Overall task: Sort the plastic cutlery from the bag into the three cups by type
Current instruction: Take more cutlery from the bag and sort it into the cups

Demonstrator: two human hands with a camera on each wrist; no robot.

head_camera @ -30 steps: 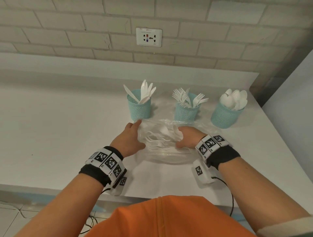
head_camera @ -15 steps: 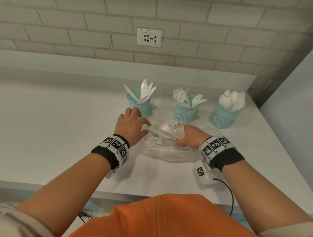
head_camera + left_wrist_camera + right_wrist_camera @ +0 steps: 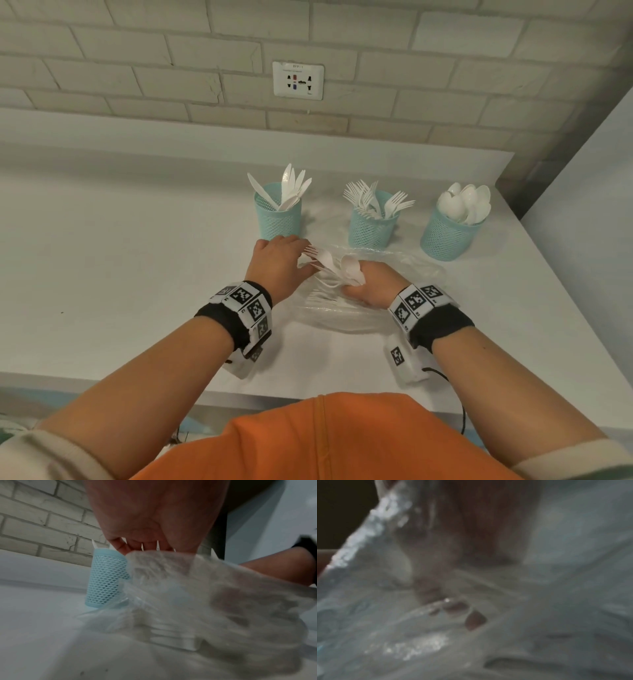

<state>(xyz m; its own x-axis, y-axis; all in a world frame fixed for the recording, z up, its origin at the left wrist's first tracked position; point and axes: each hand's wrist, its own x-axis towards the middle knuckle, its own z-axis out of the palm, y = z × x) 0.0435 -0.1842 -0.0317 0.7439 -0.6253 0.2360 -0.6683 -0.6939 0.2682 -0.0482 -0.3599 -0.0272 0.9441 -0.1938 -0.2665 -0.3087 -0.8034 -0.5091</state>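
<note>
Three teal mesh cups stand in a row: the knife cup [image 3: 279, 219], the fork cup [image 3: 371, 228] and the spoon cup [image 3: 450, 236]. In front of them lies the clear plastic bag [image 3: 342, 313] with more white cutlery inside. My right hand [image 3: 368, 284] grips a bundle of white spoons and forks [image 3: 337, 269] above the bag. My left hand [image 3: 279, 262] meets the bundle's far ends, its fingers and thumb curled round the fork tips. The left wrist view shows the knife cup [image 3: 106, 577] behind crumpled bag film [image 3: 205, 601]. The right wrist view is blurred by the bag [image 3: 573, 534].
The white table [image 3: 120, 274] ends at a brick wall with a socket plate [image 3: 298, 79]. A grey panel [image 3: 589, 178] closes off the right side. The table's front edge runs just before my orange shirt [image 3: 325, 442].
My left hand left the bag's edge, opened near the knife cup, then came right onto the bundle. My right hand lifted the bundle out of the bag.
</note>
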